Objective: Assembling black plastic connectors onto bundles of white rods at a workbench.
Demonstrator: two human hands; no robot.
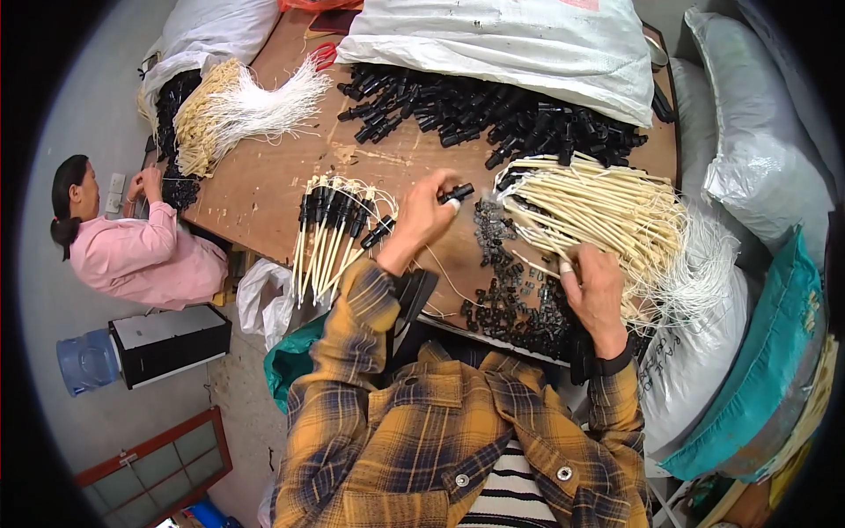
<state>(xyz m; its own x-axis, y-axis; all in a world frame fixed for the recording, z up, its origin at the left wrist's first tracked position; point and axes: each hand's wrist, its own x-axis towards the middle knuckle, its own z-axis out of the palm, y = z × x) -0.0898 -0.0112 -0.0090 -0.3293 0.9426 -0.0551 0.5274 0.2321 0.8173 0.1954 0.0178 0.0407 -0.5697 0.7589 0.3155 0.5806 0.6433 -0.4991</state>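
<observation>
My left hand (424, 211) is closed on a black plastic cylindrical fitting (457, 193), held over the middle of the wooden table (238, 189). Pinched in my right hand (595, 286) is the end of a thin cream rod (535, 264), which points toward the small parts on the table. Behind that hand lies a thick bundle of cream rods (607, 198) with white cords at their right ends. Between my hands are small black and clear plastic pieces (515, 304). Left of my left hand, several cream rods with black fittings (330, 220) lie side by side.
A white sack (493, 44) spills a heap of black fittings (475, 106) along the back. White cords with cream ends (238, 110) and red-handled scissors (325, 55) lie far left. A person in pink (145, 242) works there. Full sacks (757, 123) line the right.
</observation>
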